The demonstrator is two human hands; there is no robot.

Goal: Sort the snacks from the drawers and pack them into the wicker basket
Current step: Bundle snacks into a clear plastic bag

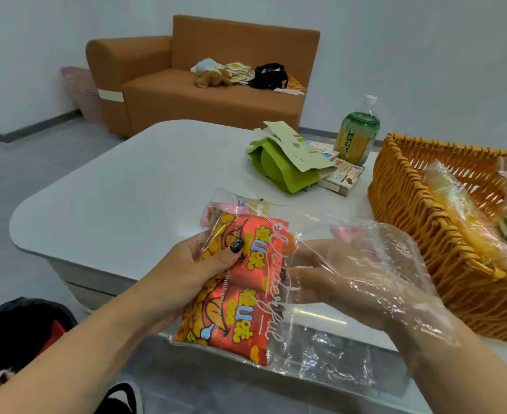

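Note:
My left hand [192, 273] grips two red and yellow snack packets [240, 294] through a clear plastic bag [321, 339], thumb on top. Inside that bag sits my right hand [345, 279], seen through the film, its fingers reaching toward the packets. The wicker basket [410, 219] stands to the right on the white table [120, 204]. It holds several bagged snacks [461, 213], yellow and green ones among them. Another clear bag with a pink edge [234, 204] lies on the table behind the packets.
A green pouch [279, 168] with torn cardboard on it, small snack boxes [343, 177] and a green tea bottle [357, 135] sit at the table's far side. An orange sofa [204, 94] with soft toys stands behind. My shoe [120, 398] is below.

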